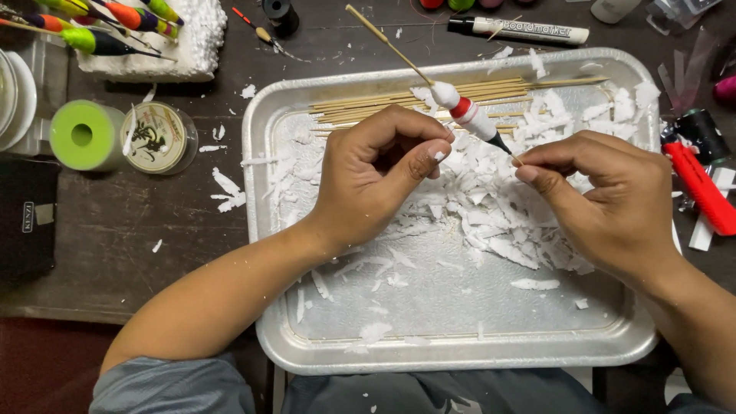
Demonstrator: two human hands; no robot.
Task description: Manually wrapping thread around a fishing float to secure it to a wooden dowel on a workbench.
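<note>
From the head camera, both hands work over a shallow metal tray [268, 230] that sits on a dark worktop [176, 230]. The left hand [368, 180] is curled, its thumb and forefinger pinched together near a small fishing float [466, 115], a white body with a red band and a black lower tip, mounted on a thin wooden stick [383, 38] that slants up and to the left. The right hand [606, 199] pinches the thin lower stem just beyond the float's black tip, fingers narrowed around it. The float hangs above the tray's upper half, between the two hands.

White foam shavings [491, 207] are heaped in the tray under the hands and scattered thinner toward its near edge. A row of bare wooden skewers [368, 107] lies along the tray's far side.

Left of the tray stand a lime-green spool [83, 136] and a round spool of line [157, 138] just beside it. Farther back, a white foam block [184, 46] holds finished floats in bright colours [100, 23]. A marker pen [521, 31] lies beyond the tray, and a red utility knife [701, 188] lies to the right.
</note>
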